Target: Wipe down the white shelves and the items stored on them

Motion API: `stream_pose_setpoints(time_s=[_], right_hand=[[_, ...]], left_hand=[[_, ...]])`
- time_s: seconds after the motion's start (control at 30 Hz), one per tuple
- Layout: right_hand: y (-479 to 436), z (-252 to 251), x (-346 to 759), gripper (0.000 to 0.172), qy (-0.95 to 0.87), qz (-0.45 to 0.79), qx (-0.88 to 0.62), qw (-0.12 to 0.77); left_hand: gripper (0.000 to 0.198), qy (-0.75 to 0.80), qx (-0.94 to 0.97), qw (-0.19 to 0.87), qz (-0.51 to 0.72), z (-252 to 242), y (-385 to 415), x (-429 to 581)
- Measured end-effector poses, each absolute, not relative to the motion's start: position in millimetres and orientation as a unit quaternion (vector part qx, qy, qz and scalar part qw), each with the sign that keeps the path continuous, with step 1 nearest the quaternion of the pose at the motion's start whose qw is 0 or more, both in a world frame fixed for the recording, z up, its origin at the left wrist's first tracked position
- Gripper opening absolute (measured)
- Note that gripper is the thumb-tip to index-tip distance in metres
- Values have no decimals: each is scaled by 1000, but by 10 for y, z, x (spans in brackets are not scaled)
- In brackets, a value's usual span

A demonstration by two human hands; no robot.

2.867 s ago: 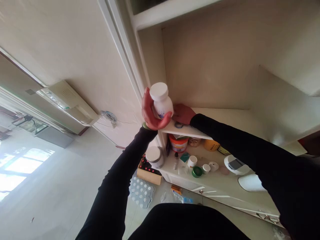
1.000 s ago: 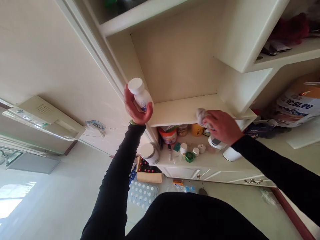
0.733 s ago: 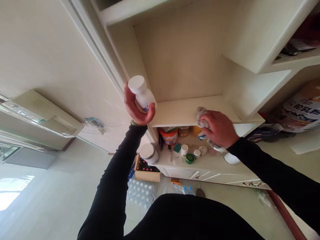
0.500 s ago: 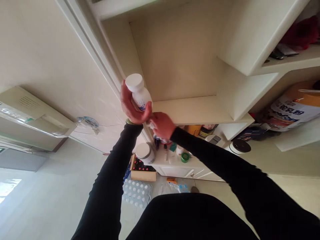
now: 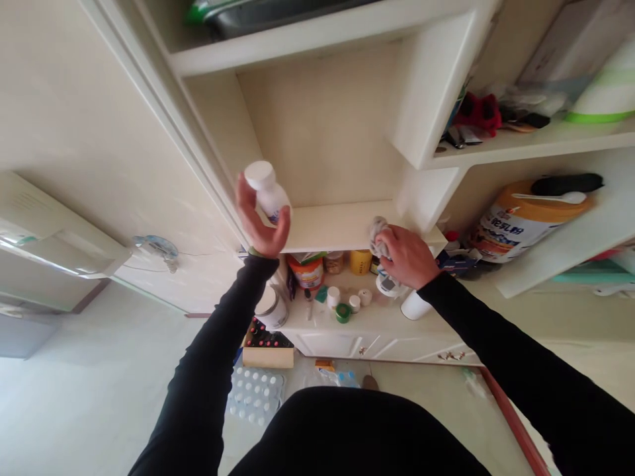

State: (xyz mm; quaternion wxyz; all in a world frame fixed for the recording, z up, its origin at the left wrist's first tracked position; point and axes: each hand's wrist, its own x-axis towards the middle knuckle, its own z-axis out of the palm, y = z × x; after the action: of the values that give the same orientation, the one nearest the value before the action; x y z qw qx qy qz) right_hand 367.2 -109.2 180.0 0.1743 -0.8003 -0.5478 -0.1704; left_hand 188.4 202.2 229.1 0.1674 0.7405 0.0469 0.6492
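My left hand (image 5: pixel 262 228) is wrapped around a white plastic bottle (image 5: pixel 269 193) with a white cap, held tilted at the left side of a cabinet compartment (image 5: pixel 322 125). Blue print shows low on the bottle, partly behind my thumb. Over to the right, my right hand (image 5: pixel 409 256) grips a crumpled greyish cloth (image 5: pixel 379 237) at the front edge of the compartment's shelf (image 5: pixel 337 225). Whether the cloth touches the shelf I cannot tell.
On the counter below stand a large white tub (image 5: pixel 271 309), a green-lidded jar (image 5: pixel 342 313), small white containers and an orange bucket (image 5: pixel 306 272). An orange-lidded tub (image 5: pixel 510 225) lies in the right compartment. Boxed bottles (image 5: pixel 268 357) and a bottle pack (image 5: pixel 255 395) are on the floor.
My right hand has moved right with the cloth, away from my left hand and the bottle. The left hand still holds the bottle, and the view has shifted.
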Motion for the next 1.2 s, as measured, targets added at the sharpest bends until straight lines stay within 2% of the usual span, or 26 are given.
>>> stream_pose_setpoints(time_s=[0.1,0.2,0.37,0.53,0.77,0.97,1.2], right_hand=[[-1167,1826,3709,32,-528,-169,-821,140],[-905,1970,3730,41,-488,-99,-861,105],[-289,2218,4059,51,-416,-43,-904,92],[-22,2283,4273,59,-368,-40,-923,108],[-556,2139,3868,45,-410,-72,-900,131],[-992,1856,3504,38,-439,-155,-874,140],[-1083,1647,3446,42,-456,-218,-850,149]], left_hand=[[98,88,751,140,640,2173,1584,2096],[84,93,776,212,586,2074,1295,2420],[81,100,789,342,501,1982,1182,2968],[80,128,795,378,458,1962,1185,3236],[73,170,801,411,401,2010,1012,3467],[69,182,847,376,329,2229,818,3870],[60,176,897,305,267,2316,654,4134]])
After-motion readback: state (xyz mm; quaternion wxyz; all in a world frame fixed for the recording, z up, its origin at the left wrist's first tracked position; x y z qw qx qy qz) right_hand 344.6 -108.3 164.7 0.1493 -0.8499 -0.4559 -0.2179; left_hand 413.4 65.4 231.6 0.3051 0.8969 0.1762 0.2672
